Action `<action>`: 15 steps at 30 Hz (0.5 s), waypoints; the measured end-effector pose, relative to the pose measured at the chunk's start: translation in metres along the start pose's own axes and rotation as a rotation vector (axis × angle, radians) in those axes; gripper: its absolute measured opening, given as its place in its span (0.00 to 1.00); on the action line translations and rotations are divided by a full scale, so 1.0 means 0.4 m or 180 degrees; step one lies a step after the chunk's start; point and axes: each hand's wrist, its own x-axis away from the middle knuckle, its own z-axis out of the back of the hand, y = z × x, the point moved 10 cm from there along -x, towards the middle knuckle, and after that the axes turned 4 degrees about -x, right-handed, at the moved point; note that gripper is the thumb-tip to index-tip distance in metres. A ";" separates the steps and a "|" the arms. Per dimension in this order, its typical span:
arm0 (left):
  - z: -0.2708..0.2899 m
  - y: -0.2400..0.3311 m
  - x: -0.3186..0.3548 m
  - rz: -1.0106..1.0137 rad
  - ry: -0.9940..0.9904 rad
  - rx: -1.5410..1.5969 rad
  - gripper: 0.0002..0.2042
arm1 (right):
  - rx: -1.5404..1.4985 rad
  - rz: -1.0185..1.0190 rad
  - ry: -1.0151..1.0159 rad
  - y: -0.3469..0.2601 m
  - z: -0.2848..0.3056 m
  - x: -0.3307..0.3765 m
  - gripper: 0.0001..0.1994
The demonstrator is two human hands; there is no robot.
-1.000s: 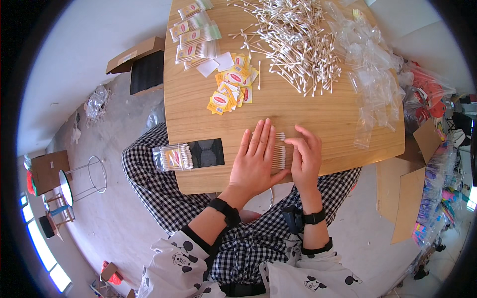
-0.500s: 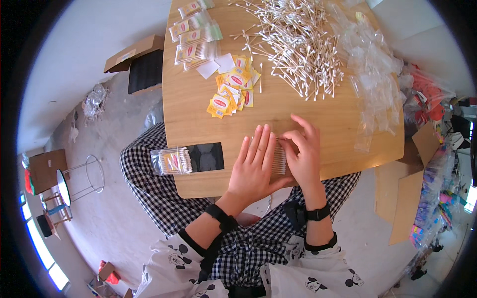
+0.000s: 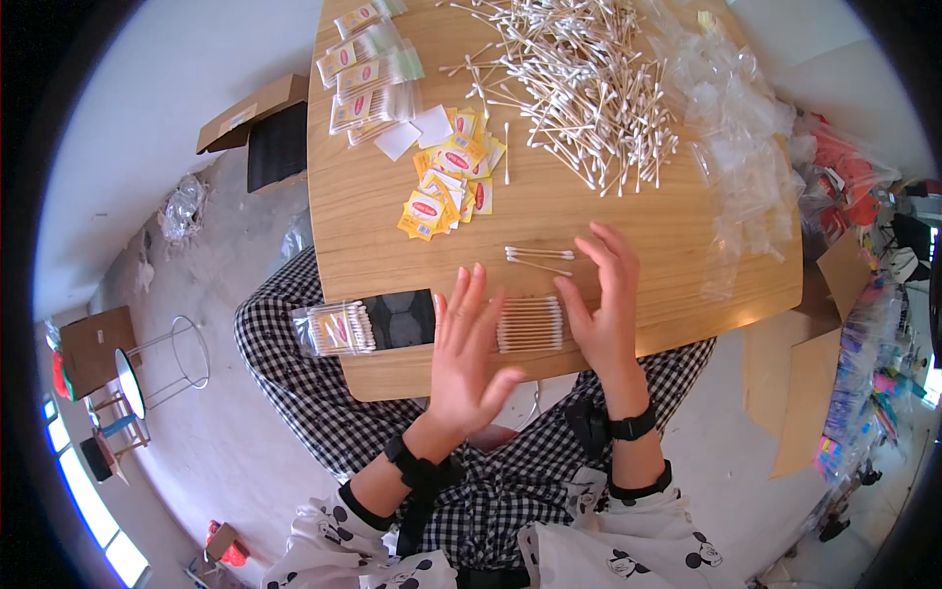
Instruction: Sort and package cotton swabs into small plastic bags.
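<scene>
A flat row of cotton swabs [image 3: 531, 326] lies side by side near the table's front edge, between my two hands. My left hand [image 3: 463, 353] is just left of the row, slightly blurred, fingers stretched and thumb out, holding nothing. On the row's right is my right hand [image 3: 610, 304], its thumb and fingers apart and nothing between them. Beyond the row, close to my right thumb, lie a few loose cotton swabs [image 3: 540, 254]. Left of my left hand, a clear bag of cotton swabs [image 3: 339, 328] with a yellow card rests beside a dark flat pad [image 3: 404, 318].
A big heap of cotton swabs [image 3: 589, 88] covers the far middle of the wooden table [image 3: 373, 221]. Yellow cards [image 3: 427, 208] and filled swab packs [image 3: 368, 103] are at the left. Empty clear bags [image 3: 736, 177] lie along the right. An open cardboard box [image 3: 810, 363] stands right of the table.
My left hand has lifted off the row of cotton swabs and moved left, uncovering the row. My right thumb and fingers have spread apart. A few loose swabs now show beyond the row.
</scene>
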 end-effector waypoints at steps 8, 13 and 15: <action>-0.052 -0.087 0.002 0.0689 0.1207 0.4420 0.44 | -0.2664 -0.1036 0.0887 0.021 -0.058 0.133 0.18; -0.048 -0.037 0.016 0.0892 0.0825 0.3086 0.44 | -0.2608 -0.1185 0.0770 -0.003 -0.083 0.147 0.18; -0.046 -0.024 0.026 0.1000 0.0803 0.3108 0.45 | -0.2621 -0.1179 0.0713 -0.002 -0.090 0.161 0.18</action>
